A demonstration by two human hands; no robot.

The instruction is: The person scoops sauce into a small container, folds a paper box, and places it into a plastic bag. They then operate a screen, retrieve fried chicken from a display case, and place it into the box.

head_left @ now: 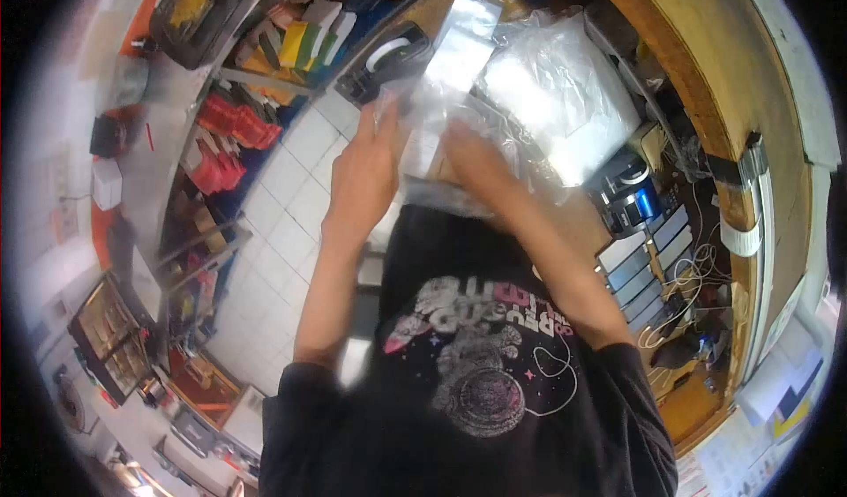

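Observation:
My left hand (366, 166) is closed on the left edge of a clear plastic bag (432, 109) in front of my chest. On the bag's other side is my right hand (474, 157), its fingers curled at the plastic and smeared by motion. What they grip, if anything, cannot be made out. A shiny silver-white packet (460, 51) reaches away from the bag. Right of it lies a large heap of clear plastic bags (565, 91), bright with glare.
A dark tape dispenser (388, 60) stands beyond my left hand. At right are a blue-and-black device (631, 199), flat grey boxes (648, 263) and loose white cables (693, 276). Shelves with red packets (234, 122) line the left, above a white tiled floor (282, 206).

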